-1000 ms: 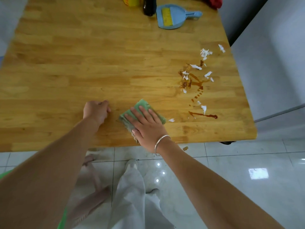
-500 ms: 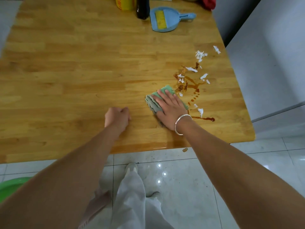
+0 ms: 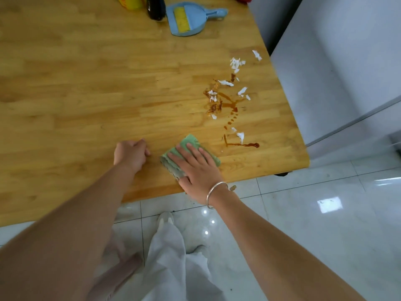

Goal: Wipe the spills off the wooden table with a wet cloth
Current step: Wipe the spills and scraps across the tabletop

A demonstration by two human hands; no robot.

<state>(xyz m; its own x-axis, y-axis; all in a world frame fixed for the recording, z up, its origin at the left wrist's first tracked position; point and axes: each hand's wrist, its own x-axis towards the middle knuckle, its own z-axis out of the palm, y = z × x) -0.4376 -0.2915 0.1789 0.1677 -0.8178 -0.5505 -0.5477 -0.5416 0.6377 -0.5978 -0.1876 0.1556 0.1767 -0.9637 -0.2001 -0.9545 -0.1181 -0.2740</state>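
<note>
A folded green cloth lies on the wooden table near its front edge. My right hand presses flat on the cloth, fingers spread over it. Just left of it my left hand rests on the wood as a closed fist, holding nothing. A brown sauce spill with several white paper scraps spreads to the right of the cloth, and a brown streak runs close to the cloth's right side.
At the table's far edge lie a blue dustpan with a yellow brush, a dark bottle and a yellow container. A grey cabinet stands right of the table. White floor tiles lie below.
My right hand has pulled the cloth back from the spill toward the front edge of the table. My left fist stays beside it on the wood.
</note>
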